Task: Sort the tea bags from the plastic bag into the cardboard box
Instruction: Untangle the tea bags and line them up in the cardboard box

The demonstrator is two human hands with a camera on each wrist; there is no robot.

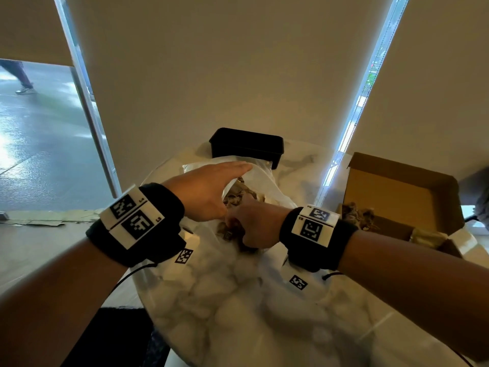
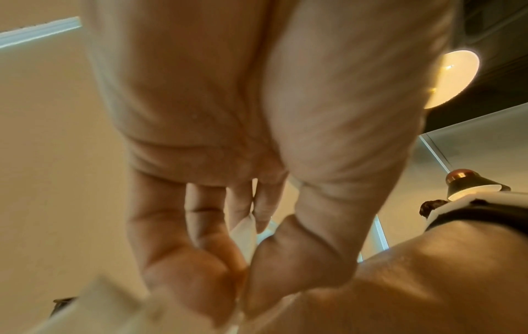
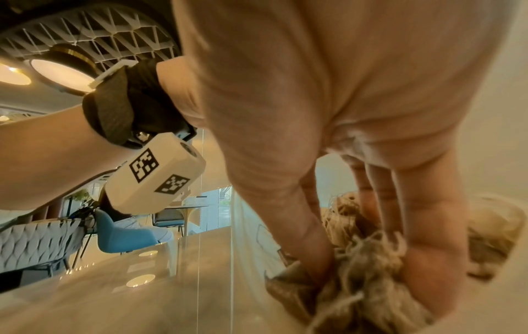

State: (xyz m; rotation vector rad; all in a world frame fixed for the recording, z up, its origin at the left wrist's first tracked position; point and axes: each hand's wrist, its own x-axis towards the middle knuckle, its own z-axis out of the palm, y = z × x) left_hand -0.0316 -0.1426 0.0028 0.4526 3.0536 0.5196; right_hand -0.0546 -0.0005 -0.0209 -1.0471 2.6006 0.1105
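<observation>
Under left hand (image 1: 205,192), right hand (image 1: 255,223) grasps tea bags (image 3: 363,278) inside bag (image 1: 267,181); left hand pinches bag rim; box (image 1: 397,192) right of right hand.

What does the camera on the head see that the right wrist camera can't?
Only the head view shows the cardboard box with tea bags already inside, and the black box. Only the right wrist view shows the fingers pinching a tea bag up close, plus a blue chair. Both show the right hand in the plastic bag.
</observation>
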